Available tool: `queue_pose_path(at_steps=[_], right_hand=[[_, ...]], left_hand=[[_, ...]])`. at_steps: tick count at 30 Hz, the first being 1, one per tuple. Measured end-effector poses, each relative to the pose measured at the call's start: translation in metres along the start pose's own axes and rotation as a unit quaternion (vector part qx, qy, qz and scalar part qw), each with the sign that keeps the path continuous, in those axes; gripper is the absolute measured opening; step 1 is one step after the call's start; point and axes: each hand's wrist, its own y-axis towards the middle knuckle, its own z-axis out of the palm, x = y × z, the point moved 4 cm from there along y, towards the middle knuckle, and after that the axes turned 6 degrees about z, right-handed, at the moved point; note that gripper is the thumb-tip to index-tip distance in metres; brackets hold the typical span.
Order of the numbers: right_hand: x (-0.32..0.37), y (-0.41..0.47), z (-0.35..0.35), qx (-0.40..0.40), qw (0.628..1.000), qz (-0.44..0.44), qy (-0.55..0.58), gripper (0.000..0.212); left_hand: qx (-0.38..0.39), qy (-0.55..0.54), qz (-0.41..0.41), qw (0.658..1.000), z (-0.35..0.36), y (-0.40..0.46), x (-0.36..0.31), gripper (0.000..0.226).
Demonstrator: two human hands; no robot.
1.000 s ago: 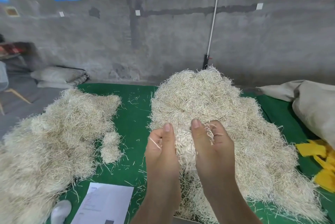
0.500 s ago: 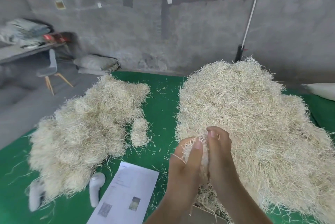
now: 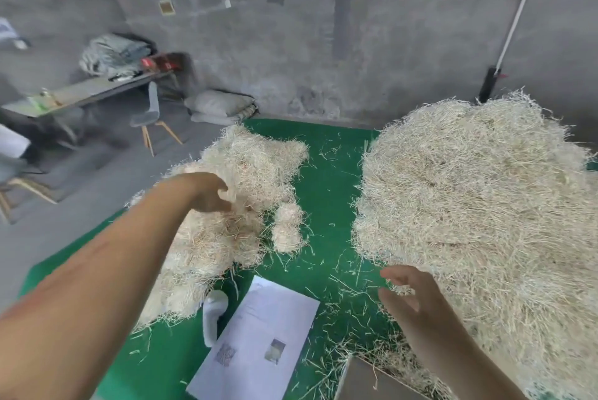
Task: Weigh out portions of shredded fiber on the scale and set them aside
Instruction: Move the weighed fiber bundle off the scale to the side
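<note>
A big heap of pale shredded fiber covers the right side of the green table. A lower heap of fiber lies on the left, with two small wads beside it. My left hand reaches out over the left heap, thumb and fingers curved round a clump of fiber, though motion blur smears it. My right hand hovers at the near edge of the big heap, fingers spread and relaxed, holding nothing. A flat grey-brown board shows at the bottom edge, strewn with fiber.
A printed white sheet lies on the near table, with a white plastic object beside it. Loose strands litter the green strip between the heaps. Off the table to the left stand a chair, a side table and stacked sacks.
Both hands held one clump together at the big heap. Now they have parted: my left hand has swung out to the left heap, and my right hand stays by the big heap, empty.
</note>
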Motion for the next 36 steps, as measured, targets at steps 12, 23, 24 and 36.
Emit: queue_pose_path(at_steps=[12, 23, 24, 36], right_hand=[[-0.092, -0.006, -0.029, -0.008, 0.991, 0.119, -0.051, 0.036], [-0.252, -0.012, -0.037, 0.063, 0.929, 0.301, -0.206, 0.111], [-0.264, -0.015, -0.029, 0.075, 0.925, 0.308, -0.211, 0.116], [-0.217, 0.003, -0.053, -0.097, 0.946, 0.291, 0.109, 0.020]], left_hand=[[-0.126, -0.142, 0.325, 0.926, 0.093, -0.019, -0.252, 0.051], [0.297, -0.346, 0.264, 0.850, 0.290, -0.064, -0.426, 0.092], [0.339, -0.364, 0.248, 0.831, 0.296, -0.066, -0.434, 0.096], [0.214, -0.595, 0.367, 0.682, 0.252, -0.054, -0.431, 0.097]])
